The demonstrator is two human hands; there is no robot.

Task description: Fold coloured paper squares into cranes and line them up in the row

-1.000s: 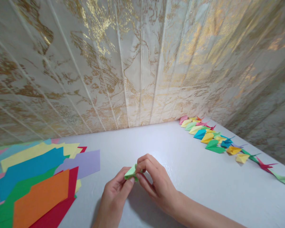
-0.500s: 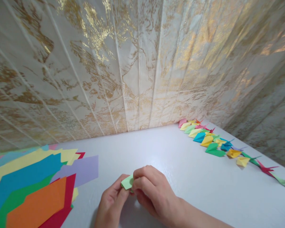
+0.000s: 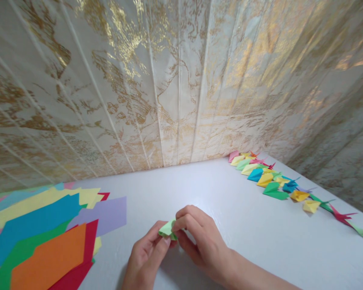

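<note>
A small folded piece of light green paper (image 3: 167,229) is held just above the white table (image 3: 181,181), near the front middle. My left hand (image 3: 149,251) pinches its left side between thumb and fingers. From the right, my right hand (image 3: 199,239) grips its other end, with the fingers curled and closed over it. The right part of the paper is hidden behind those fingers. A rounded fold shows at its lower edge.
Overlapping coloured paper sheets lie at the left, with an orange sheet (image 3: 53,257) in front and a lilac sheet (image 3: 113,215) nearest my left hand. Folded paper pieces, including a green one (image 3: 274,190), line the right edge. A gold-patterned curtain (image 3: 169,88) hangs behind.
The light green paper has tilted and now shows a rounded fold at its lower edge. Both hands have shifted slightly right, still gripping it.
</note>
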